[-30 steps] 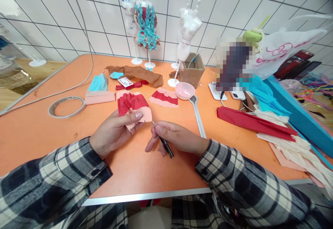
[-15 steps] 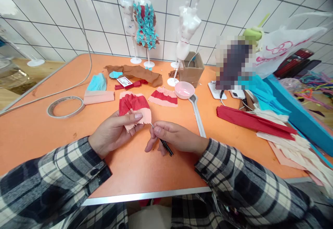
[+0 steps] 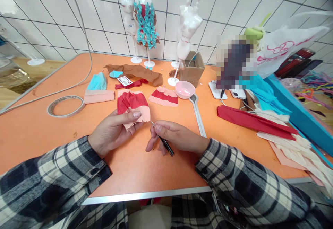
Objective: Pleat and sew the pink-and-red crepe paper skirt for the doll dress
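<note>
My left hand (image 3: 114,128) pinches a piece of crepe paper (image 3: 133,104) between thumb and fingers. It is pink with a gathered red band, and its lower pink edge is cut into a ragged fringe. Just right of that edge, my right hand (image 3: 170,133) grips a slim tool (image 3: 165,145) with a pointed metal tip and black handle; its exact kind is unclear. The tip stands a little apart from the paper. Behind lies a similar pink-and-red crepe piece (image 3: 164,96), flat on the orange table (image 3: 125,177).
A pink bowl (image 3: 185,89) and grey long-handled tool (image 3: 198,114) lie beyond my right hand. A tape roll (image 3: 66,106) sits left. White dress forms (image 3: 188,24), one form in a blue-bow dress (image 3: 146,24), and a cardboard box (image 3: 192,70) stand behind. Folded red paper (image 3: 255,122) lies right.
The tool's tip has drawn back slightly from the paper's edge. My left hand has shifted the paper a little to the left.
</note>
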`<state>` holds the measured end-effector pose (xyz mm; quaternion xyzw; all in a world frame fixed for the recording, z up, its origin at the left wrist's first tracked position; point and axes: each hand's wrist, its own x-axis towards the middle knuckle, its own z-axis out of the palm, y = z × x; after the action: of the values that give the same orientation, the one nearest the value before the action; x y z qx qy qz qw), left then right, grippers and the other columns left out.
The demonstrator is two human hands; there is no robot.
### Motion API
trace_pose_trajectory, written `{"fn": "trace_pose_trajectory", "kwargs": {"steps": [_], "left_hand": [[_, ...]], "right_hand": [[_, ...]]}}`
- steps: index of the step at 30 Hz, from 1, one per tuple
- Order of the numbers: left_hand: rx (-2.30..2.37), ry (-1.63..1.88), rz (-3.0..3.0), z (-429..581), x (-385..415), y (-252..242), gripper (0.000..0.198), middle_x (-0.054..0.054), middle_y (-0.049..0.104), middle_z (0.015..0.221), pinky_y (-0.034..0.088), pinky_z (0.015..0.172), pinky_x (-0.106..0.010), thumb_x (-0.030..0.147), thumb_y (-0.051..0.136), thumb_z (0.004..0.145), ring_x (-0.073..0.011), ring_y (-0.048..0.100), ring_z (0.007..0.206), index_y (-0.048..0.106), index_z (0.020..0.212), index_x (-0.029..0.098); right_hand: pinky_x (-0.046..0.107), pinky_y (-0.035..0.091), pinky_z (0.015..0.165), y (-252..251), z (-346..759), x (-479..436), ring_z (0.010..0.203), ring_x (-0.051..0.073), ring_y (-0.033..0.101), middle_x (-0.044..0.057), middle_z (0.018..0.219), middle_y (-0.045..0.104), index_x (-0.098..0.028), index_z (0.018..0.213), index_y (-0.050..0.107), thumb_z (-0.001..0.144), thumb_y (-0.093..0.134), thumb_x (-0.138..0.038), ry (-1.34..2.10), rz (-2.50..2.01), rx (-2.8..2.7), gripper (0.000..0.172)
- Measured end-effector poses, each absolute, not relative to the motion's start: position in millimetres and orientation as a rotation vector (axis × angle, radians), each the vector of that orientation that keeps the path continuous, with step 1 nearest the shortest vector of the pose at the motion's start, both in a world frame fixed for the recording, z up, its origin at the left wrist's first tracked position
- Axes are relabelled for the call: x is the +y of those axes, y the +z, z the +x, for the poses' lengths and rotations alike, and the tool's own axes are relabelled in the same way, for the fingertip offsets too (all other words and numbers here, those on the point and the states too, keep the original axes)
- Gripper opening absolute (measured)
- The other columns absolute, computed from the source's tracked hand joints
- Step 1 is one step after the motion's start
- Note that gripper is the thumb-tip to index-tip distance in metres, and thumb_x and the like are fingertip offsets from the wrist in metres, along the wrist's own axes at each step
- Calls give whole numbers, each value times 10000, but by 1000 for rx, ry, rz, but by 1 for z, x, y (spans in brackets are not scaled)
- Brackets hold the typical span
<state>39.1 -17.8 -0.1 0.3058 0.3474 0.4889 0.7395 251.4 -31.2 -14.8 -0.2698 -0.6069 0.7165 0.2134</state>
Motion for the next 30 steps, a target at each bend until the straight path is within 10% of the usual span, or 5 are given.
{"fn": "trace_pose_trajectory", "kwargs": {"steps": [30], "left_hand": [[646,1030,787,40,-19,-3,108,-39,766,762,627,721,-221,91,820,752,-139,728,720,744,829,93]], "right_hand": [[219,456,498,-11,252,-33,572,95,610,116,1050,768,-214,927,421,980,434,-682,1969,-735,-1716,471]]}}
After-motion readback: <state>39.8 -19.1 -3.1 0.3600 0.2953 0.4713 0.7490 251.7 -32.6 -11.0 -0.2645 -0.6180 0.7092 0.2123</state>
